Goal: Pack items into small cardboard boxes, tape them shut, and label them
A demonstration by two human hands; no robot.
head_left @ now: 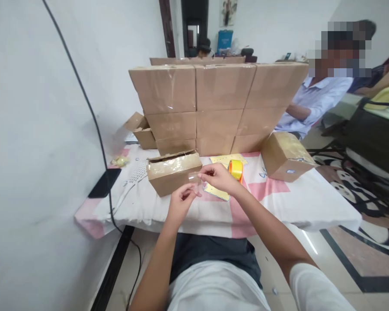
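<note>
A small brown cardboard box (172, 173) wrapped in clear tape lies on the table in front of me. My left hand (180, 202) and my right hand (216, 176) both pinch a strip of clear tape (196, 180) stretched between them, just right of the box. A yellow tape dispenser (236, 169) stands right behind my right hand, on yellow sheets (226, 160).
A wall of stacked taped boxes (214, 103) fills the back of the cloth-covered table (311, 203). One box (285, 155) sits at the right, an open one (141, 131) at the left. A black cable (94, 121) runs down the wall. A seated person (314, 101) is at the far right.
</note>
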